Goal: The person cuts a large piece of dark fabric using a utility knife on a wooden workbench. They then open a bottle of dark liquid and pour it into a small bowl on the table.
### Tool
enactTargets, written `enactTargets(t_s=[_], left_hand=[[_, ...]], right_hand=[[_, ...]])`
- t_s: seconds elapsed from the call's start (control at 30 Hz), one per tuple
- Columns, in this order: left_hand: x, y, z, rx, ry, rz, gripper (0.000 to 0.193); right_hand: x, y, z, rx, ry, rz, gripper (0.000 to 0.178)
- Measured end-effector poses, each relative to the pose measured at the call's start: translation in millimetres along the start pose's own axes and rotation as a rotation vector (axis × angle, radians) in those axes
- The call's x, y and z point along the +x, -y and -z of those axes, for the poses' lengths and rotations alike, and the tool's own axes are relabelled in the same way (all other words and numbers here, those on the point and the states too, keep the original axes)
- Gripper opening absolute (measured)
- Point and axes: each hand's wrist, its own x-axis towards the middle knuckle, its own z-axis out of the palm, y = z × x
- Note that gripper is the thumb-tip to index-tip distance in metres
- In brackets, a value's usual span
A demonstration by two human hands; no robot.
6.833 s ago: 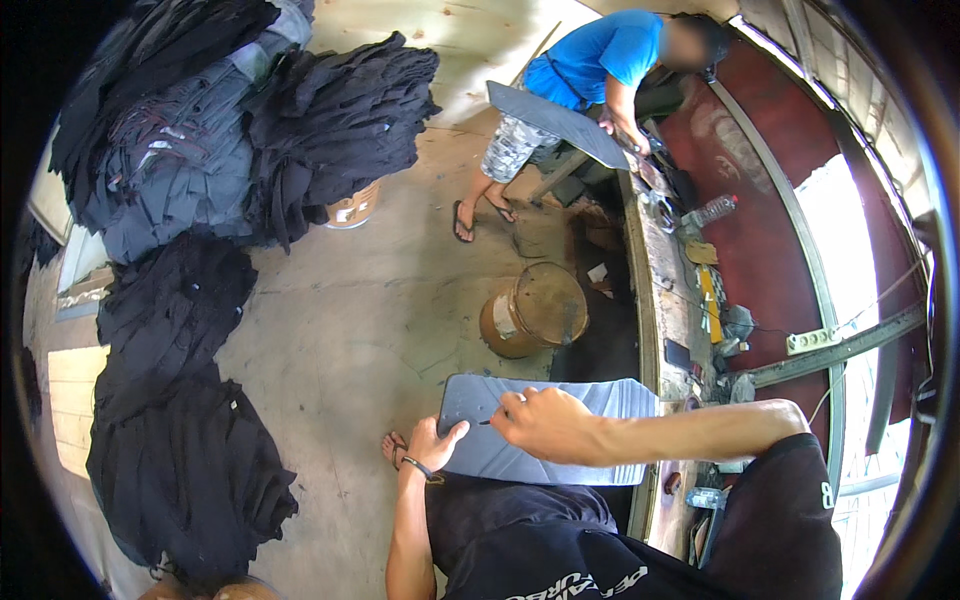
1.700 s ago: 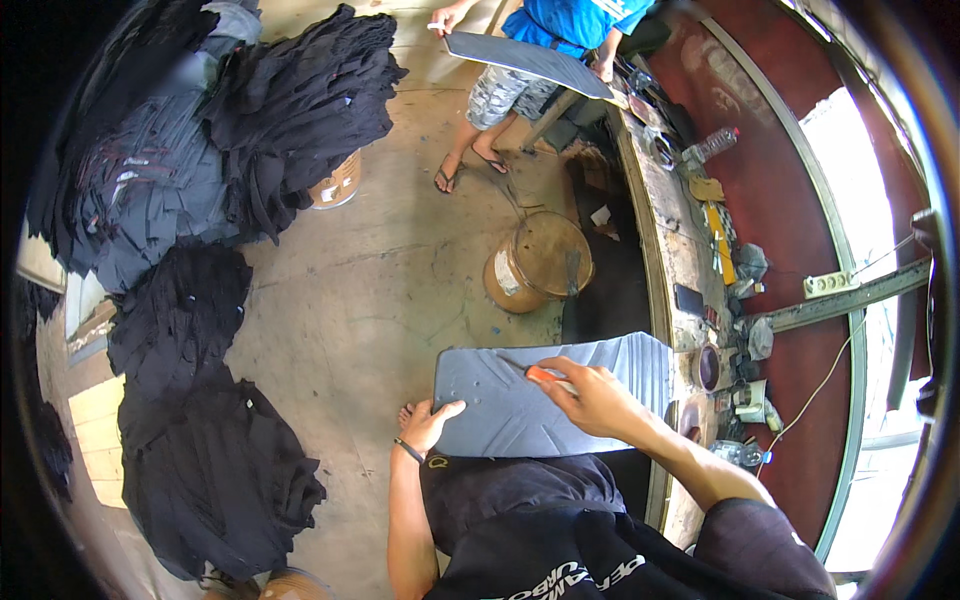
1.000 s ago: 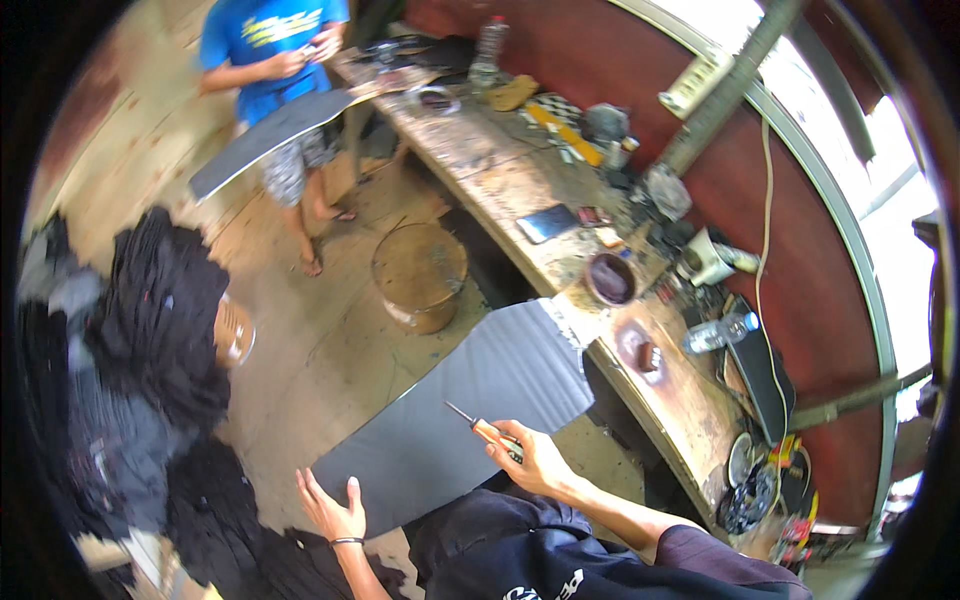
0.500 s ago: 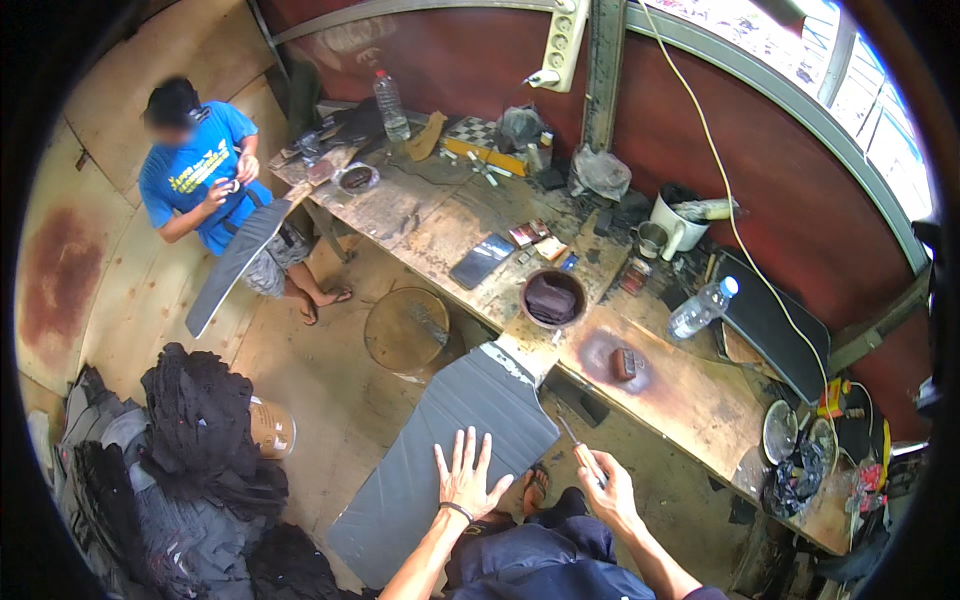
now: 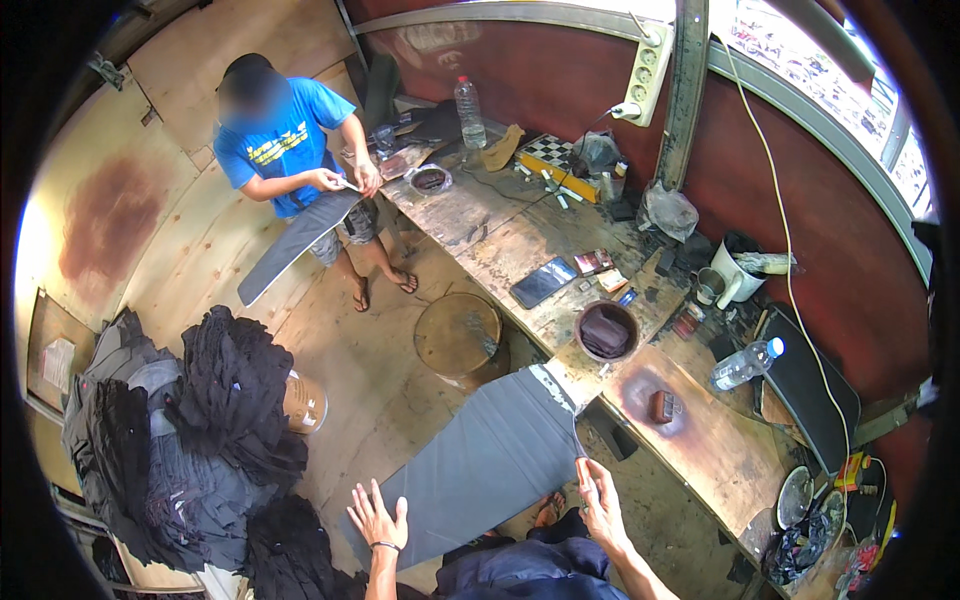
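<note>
While the left hand point(image 5: 376, 520) spreads its fingers over the panel point(image 5: 475, 465), the fingers of the right hand point(image 5: 603, 503) grip a tool point(image 5: 582, 472).
The panel slants across the lower centre of the frame, its upper end at the tabletop point(image 5: 722, 458); the tool stands by the panel's right edge. Right of centre, the tabletop bears a bowl point(image 5: 606, 355) and a block point(image 5: 662, 406). At upper left stands a person point(image 5: 275, 150) in blue.
</note>
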Motion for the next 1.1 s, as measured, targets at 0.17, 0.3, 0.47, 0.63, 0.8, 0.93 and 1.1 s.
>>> enactTargets(t_s=[0.17, 0.3, 0.47, 0.63, 0.8, 0.93, 1.1], left_hand=[[1.3, 5.8, -5.9, 0.01, -0.069, -0.077, 0.083], [12.2, 13.0, -3.2, -0.034, -0.069, -0.207, 0.08], [37.2, 27.4, 6.4, -0.138, -0.036, -0.404, 0.077], [76.4, 52.4, 20.4, -0.25, 0.349, -0.445, 0.078], [102.6, 71.6, 19.3, -0.363, 0.528, -0.524, 0.076], [111.8, 82.0, 10.5, -0.406, 0.595, -0.569, 0.085], [131.4, 91.0, -5.0, -0.441, 0.763, -0.666, 0.093]], right_hand=[[8.4, 1.6, -25.4, 0.005, -0.044, -0.017, 0.053], [-1.0, -17.2, -64.1, 0.08, -0.171, -0.009, 0.058], [-18.3, -40.7, -138.5, 0.025, -0.363, 0.035, 0.057], [-30.7, -49.2, -211.7, -0.348, -0.645, 0.221, 0.057], [-21.7, -54.3, -245.5, -0.653, -0.875, 0.443, 0.061], [-19.2, -54.1, -255.9, -0.753, -1.019, 0.473, 0.066], [-16.0, -53.5, -266.8, -0.768, -1.1, 0.423, 0.07]])
